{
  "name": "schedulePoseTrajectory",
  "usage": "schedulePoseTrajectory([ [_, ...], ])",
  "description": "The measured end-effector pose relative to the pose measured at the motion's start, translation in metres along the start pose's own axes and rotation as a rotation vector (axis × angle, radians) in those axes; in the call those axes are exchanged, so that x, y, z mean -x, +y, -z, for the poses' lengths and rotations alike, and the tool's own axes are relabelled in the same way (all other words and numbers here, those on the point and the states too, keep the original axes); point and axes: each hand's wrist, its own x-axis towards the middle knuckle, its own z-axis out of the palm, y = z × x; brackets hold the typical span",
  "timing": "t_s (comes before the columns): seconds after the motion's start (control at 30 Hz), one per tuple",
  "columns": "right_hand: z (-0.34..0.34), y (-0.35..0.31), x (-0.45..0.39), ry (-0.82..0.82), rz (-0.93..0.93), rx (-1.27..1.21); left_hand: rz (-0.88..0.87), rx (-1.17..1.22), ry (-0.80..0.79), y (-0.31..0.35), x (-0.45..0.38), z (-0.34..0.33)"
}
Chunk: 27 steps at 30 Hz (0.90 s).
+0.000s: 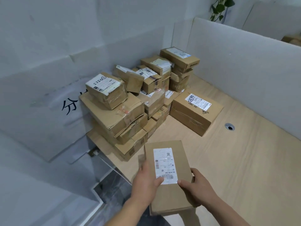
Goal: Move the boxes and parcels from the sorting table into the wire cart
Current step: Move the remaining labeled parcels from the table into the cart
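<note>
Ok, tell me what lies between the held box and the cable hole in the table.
Bare tabletop between held box and cable hole, head view.

Flat cardboard box (169, 175), white label up, gripped at its near end by left hand (145, 181) and right hand (197, 187). Stacked parcels (135, 97) far left on wooden table (241, 160); large box (195, 111) right of stack.

Soft even light, edges warped

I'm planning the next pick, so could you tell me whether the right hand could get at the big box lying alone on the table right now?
Probably not yet: the right hand and left hand both hold a labelled box. The way to the big box looks clear.
</note>
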Motion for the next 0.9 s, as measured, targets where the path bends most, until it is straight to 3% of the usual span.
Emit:
schedulePoseTrajectory([
  [0.17,0.003,0.008,0.000,-0.186,0.052,-0.179,0.245,0.137,0.049,0.003,0.023,-0.006],
  [0.47,0.006,0.028,0.005,-0.524,0.041,-0.226,0.435,0.258,0.168,0.000,0.084,-0.027],
  [0.9,-0.019,0.049,0.030,-0.600,0.022,-0.269,0.586,0.519,0.286,-0.023,0.161,-0.030],
])
